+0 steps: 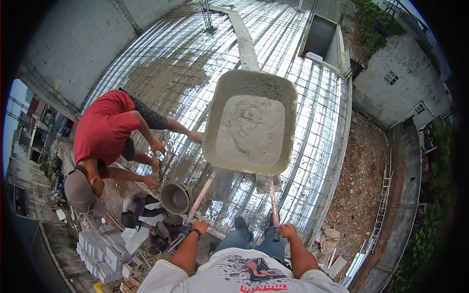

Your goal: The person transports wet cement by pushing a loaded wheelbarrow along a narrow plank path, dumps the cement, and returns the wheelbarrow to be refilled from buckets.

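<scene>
A wheelbarrow (pixel 211 117) stands in front of me, its tray holding wet grey concrete (pixel 251 129). My left hand (pixel 201 225), with a dark band on the wrist, is closed round the end of its left handle (pixel 202 193). The right handle (pixel 273 200) has my right hand (pixel 287 231) wrapped round its dark grip. Left of the left handle is a grey bucket (pixel 176 198). Beside it a person in a red shirt and cap (pixel 105 127) bends over, both hands low near the bucket.
Rebar mesh over shiny metal decking (pixel 312 127) surrounds the wheelbarrow, with spread concrete (pixel 166 78) at the left. A plank (pixel 244 41) runs ahead. An opening (pixel 320 36) lies at the upper right. Past the right deck edge (pixel 342 146) is lower rubble ground. More people (pixel 139 210) are below left.
</scene>
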Tool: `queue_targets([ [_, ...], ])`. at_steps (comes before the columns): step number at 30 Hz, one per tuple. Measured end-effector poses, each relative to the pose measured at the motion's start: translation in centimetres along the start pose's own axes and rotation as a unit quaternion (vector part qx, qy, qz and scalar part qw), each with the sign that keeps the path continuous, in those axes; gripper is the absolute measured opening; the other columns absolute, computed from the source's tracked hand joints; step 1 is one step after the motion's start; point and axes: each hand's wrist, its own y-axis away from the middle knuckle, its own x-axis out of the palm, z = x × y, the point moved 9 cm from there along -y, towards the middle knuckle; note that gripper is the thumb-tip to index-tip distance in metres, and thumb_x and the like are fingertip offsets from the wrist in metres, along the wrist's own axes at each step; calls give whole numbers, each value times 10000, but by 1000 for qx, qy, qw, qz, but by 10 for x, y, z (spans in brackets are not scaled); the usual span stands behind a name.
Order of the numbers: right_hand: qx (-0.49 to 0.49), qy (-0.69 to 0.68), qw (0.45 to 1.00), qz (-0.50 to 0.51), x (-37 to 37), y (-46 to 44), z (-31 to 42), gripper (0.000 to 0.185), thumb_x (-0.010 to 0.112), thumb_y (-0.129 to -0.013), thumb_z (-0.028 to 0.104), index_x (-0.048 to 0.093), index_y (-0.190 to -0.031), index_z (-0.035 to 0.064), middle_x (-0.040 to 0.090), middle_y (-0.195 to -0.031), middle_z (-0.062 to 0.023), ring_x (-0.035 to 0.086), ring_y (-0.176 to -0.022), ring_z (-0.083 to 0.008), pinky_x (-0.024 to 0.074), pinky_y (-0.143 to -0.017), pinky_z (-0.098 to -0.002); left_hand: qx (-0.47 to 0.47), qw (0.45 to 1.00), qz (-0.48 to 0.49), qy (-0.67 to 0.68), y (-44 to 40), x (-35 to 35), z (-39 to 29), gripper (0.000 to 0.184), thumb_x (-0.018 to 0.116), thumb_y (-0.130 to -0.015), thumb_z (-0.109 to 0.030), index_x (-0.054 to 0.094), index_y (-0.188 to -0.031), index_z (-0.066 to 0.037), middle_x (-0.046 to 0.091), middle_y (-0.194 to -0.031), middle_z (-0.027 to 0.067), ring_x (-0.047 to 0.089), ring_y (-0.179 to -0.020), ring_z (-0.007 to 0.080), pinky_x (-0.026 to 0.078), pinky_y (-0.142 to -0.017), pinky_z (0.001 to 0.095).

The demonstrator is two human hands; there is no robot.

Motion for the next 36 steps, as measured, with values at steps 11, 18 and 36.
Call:
queue_targets([
  [11, 6, -46, 999, -21, -4, 10, -19, 319, 727, -839, 248, 671, -933, -51, 666, -709, -89, 599, -565, -148, 478, -494, -299, 44, 999, 13, 15, -14, 20, -9, 335, 732, -749, -279, 726, -1053, -138, 691, -1074, 154, 648, -1024, 289, 500, -890, 388],
  [18, 11, -33, 999, -25, -5, 6, -19, 323, 737, -825, 251, 681, -916, -54, 683, -736, -106, 622, -590, -159, 500, -519, -311, 20, 998, 50, 40, -12, 25, -18, 339, 733, -750, -279, 724, -1056, -133, 677, -1119, 155, 647, -1021, 296, 500, -891, 383],
  [36, -19, 15, 1000, -13, 4, -1, -21, 148, 710, -846, 168, 661, -853, 29, 640, -693, -50, 555, -506, -127, 408, -422, -279, 1, 1000, 28, 11, -11, 21, -13, 441, 755, -754, -421, 714, -1014, -67, 694, -1051, 161, 642, -1015, 320, 489, -896, 405],
])
